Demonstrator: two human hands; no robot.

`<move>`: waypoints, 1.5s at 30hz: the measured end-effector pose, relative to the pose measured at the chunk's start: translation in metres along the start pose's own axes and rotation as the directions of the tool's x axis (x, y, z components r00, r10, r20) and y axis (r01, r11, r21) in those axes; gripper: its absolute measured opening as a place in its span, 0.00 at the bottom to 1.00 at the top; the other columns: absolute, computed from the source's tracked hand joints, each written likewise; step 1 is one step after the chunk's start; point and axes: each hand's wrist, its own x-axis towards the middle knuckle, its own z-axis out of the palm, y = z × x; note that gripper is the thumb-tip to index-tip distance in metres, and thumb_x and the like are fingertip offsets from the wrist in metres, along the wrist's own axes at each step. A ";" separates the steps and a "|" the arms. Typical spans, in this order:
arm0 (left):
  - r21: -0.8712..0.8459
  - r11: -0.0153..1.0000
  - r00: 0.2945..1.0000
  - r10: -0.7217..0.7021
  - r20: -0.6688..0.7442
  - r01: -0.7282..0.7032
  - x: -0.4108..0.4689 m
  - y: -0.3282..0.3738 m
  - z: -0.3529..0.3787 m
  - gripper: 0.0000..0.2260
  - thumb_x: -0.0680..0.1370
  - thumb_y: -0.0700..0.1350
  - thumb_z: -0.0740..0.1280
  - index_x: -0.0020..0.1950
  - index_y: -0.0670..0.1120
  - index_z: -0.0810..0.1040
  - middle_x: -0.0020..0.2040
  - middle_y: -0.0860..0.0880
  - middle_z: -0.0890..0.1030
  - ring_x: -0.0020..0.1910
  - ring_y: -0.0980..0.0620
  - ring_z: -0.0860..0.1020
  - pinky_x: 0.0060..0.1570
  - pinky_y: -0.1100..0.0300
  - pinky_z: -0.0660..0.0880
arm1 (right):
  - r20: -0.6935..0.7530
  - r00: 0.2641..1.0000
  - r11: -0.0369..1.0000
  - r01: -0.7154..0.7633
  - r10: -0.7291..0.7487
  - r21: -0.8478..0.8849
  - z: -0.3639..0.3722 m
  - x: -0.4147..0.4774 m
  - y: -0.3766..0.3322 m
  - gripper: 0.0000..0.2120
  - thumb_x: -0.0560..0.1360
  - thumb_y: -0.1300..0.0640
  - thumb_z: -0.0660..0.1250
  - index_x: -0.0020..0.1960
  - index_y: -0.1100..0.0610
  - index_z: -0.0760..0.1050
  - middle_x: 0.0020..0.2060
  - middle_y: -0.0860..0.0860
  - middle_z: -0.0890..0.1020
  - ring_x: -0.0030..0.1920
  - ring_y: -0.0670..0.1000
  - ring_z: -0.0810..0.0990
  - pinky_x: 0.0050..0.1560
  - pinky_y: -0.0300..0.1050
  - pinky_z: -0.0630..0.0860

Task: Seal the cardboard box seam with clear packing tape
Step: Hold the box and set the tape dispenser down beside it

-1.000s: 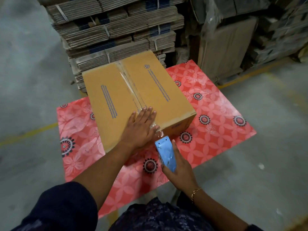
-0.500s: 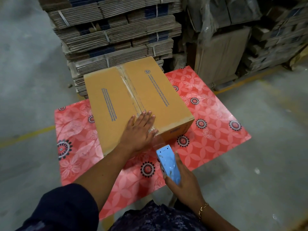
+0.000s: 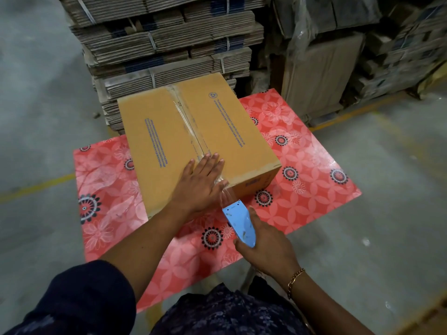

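Centrally, the left hand [image 3: 202,183] lies flat and unclenched on the box [image 3: 193,139] seam while the right hand [image 3: 264,245] grips the blue dispenser [image 3: 239,222], tape [image 3: 227,195] stretched between.

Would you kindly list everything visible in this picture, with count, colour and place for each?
Closed brown cardboard box: one, tan with blue print, on the table's far side.
Strip of clear packing tape: one, transparent, along the box's centre seam and down to the dispenser.
Light blue plastic tape dispenser: one, just off the box's near edge.
Table with red floral cover: one, red with dark flower rings, under the box.
Strapped bundles of flattened cardboard: several, brown, stacked behind the table.
Grey concrete floor: yellow lines cross it.
Left hand: flat on the box's near end, over the tape.
Right hand: gold bracelet, fingers gripping the dispenser.
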 end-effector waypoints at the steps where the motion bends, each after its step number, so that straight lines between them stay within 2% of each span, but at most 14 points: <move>1: -0.001 1.000 1.000 0.001 0.007 -0.001 0.000 0.000 0.000 0.31 0.83 0.65 0.42 0.83 0.53 0.48 0.84 0.53 0.47 0.83 0.53 0.45 0.80 0.43 0.46 | 0.002 1.000 1.000 -0.002 0.002 -0.008 -0.003 0.000 -0.001 0.45 0.73 0.35 0.63 0.82 0.48 0.47 0.56 0.51 0.81 0.53 0.56 0.81 0.48 0.51 0.78; 4: -0.015 1.000 1.000 0.015 -0.025 -0.015 -0.002 0.000 -0.003 0.30 0.83 0.64 0.42 0.83 0.53 0.49 0.84 0.52 0.48 0.83 0.53 0.45 0.80 0.42 0.46 | 0.017 1.000 1.000 -0.002 0.002 -0.022 -0.010 -0.001 -0.004 0.44 0.74 0.36 0.64 0.82 0.49 0.48 0.55 0.52 0.81 0.52 0.55 0.80 0.47 0.49 0.77; 7: 0.037 0.983 0.979 0.183 -0.094 -0.180 -0.010 -0.002 -0.003 0.30 0.81 0.60 0.50 0.83 0.53 0.53 0.84 0.50 0.52 0.83 0.51 0.48 0.80 0.40 0.48 | 0.040 0.999 1.000 -0.006 0.007 -0.030 -0.014 0.000 -0.006 0.45 0.74 0.36 0.64 0.83 0.49 0.48 0.54 0.51 0.80 0.52 0.55 0.80 0.45 0.48 0.76; 10: 0.054 0.950 0.951 0.305 0.045 -0.307 -0.015 -0.009 -0.003 0.38 0.76 0.61 0.55 0.84 0.52 0.48 0.84 0.50 0.47 0.83 0.50 0.45 0.80 0.40 0.45 | 0.071 0.997 0.999 0.001 0.003 -0.049 -0.019 0.003 -0.008 0.45 0.74 0.37 0.65 0.83 0.50 0.48 0.52 0.52 0.80 0.51 0.55 0.79 0.44 0.48 0.76; 13: 0.131 0.938 0.947 0.314 0.067 -0.320 -0.014 -0.012 0.001 0.42 0.74 0.61 0.60 0.84 0.51 0.45 0.84 0.49 0.45 0.83 0.49 0.45 0.80 0.40 0.45 | 0.081 0.997 0.999 0.006 -0.002 -0.045 -0.020 0.004 -0.008 0.45 0.74 0.37 0.65 0.83 0.50 0.48 0.51 0.51 0.79 0.49 0.53 0.78 0.43 0.48 0.75; 19: 0.179 0.942 0.957 0.290 -0.012 -0.283 -0.014 -0.009 0.008 0.32 0.83 0.61 0.53 0.84 0.50 0.50 0.84 0.49 0.51 0.83 0.50 0.51 0.78 0.40 0.55 | 0.069 0.997 0.995 -0.023 0.029 -0.094 -0.031 0.002 -0.017 0.40 0.72 0.36 0.63 0.80 0.47 0.56 0.44 0.49 0.78 0.44 0.54 0.78 0.38 0.47 0.74; 22: 0.166 0.946 0.959 0.284 -0.017 -0.277 -0.015 -0.007 0.006 0.30 0.84 0.59 0.50 0.83 0.50 0.51 0.84 0.49 0.52 0.83 0.50 0.52 0.79 0.40 0.54 | 0.123 0.992 0.986 -0.016 0.036 -0.163 -0.050 0.015 -0.033 0.29 0.70 0.35 0.63 0.65 0.50 0.69 0.46 0.52 0.80 0.45 0.57 0.79 0.40 0.48 0.73; 25: 0.158 0.950 0.961 0.277 -0.013 -0.271 -0.016 -0.007 0.006 0.29 0.84 0.58 0.51 0.83 0.50 0.52 0.84 0.49 0.53 0.83 0.50 0.52 0.78 0.40 0.54 | 0.231 0.972 0.977 0.000 0.050 -0.212 -0.066 0.034 -0.048 0.22 0.73 0.37 0.66 0.57 0.53 0.73 0.50 0.54 0.81 0.45 0.56 0.75 0.41 0.46 0.68; 32: 0.176 0.946 0.961 0.275 0.010 -0.272 -0.013 -0.008 0.007 0.30 0.84 0.59 0.51 0.83 0.50 0.52 0.84 0.48 0.53 0.83 0.49 0.53 0.78 0.40 0.56 | 0.349 0.935 0.974 0.028 0.054 -0.225 -0.080 0.063 -0.056 0.19 0.70 0.38 0.67 0.35 0.52 0.67 0.33 0.51 0.73 0.39 0.56 0.74 0.31 0.45 0.62; 34: 0.183 0.943 0.960 0.278 0.019 -0.277 -0.013 -0.009 0.005 0.30 0.84 0.58 0.54 0.83 0.49 0.52 0.84 0.48 0.53 0.83 0.49 0.53 0.77 0.40 0.56 | 0.413 0.909 0.977 0.036 0.054 -0.208 -0.088 0.073 -0.064 0.17 0.71 0.40 0.69 0.36 0.52 0.74 0.38 0.52 0.79 0.39 0.55 0.77 0.33 0.44 0.66; 36: 0.185 0.943 0.960 0.281 0.004 -0.277 -0.014 -0.008 0.005 0.29 0.84 0.57 0.53 0.83 0.49 0.52 0.84 0.48 0.53 0.83 0.49 0.54 0.77 0.40 0.57 | 0.568 0.817 0.957 0.077 0.101 -0.281 -0.085 0.074 -0.061 0.13 0.72 0.44 0.72 0.37 0.54 0.77 0.40 0.52 0.81 0.37 0.51 0.77 0.35 0.42 0.70; 38: 0.182 0.942 0.958 0.287 0.004 -0.283 -0.014 -0.008 0.005 0.28 0.85 0.57 0.51 0.83 0.49 0.52 0.84 0.48 0.54 0.83 0.49 0.54 0.77 0.40 0.57 | 0.624 0.756 0.924 0.067 0.199 -0.375 -0.062 0.064 -0.036 0.17 0.69 0.41 0.71 0.42 0.56 0.80 0.40 0.51 0.81 0.37 0.51 0.78 0.40 0.42 0.74; 41: 0.203 0.938 0.956 0.291 -0.026 -0.280 -0.013 -0.010 0.007 0.28 0.85 0.57 0.50 0.83 0.49 0.52 0.84 0.48 0.54 0.82 0.48 0.54 0.77 0.40 0.57 | 0.472 0.869 0.952 0.001 0.151 -0.306 -0.039 0.045 0.011 0.28 0.66 0.34 0.66 0.58 0.51 0.78 0.52 0.53 0.84 0.51 0.56 0.82 0.50 0.48 0.78; 45: 0.205 0.932 0.952 0.306 -0.003 -0.299 -0.015 -0.009 0.005 0.29 0.83 0.55 0.49 0.83 0.48 0.52 0.84 0.47 0.54 0.82 0.47 0.54 0.77 0.39 0.56 | 0.374 0.920 0.967 0.190 -0.115 -0.171 -0.031 0.032 0.042 0.39 0.66 0.33 0.66 0.75 0.40 0.61 0.58 0.50 0.83 0.55 0.57 0.82 0.49 0.49 0.78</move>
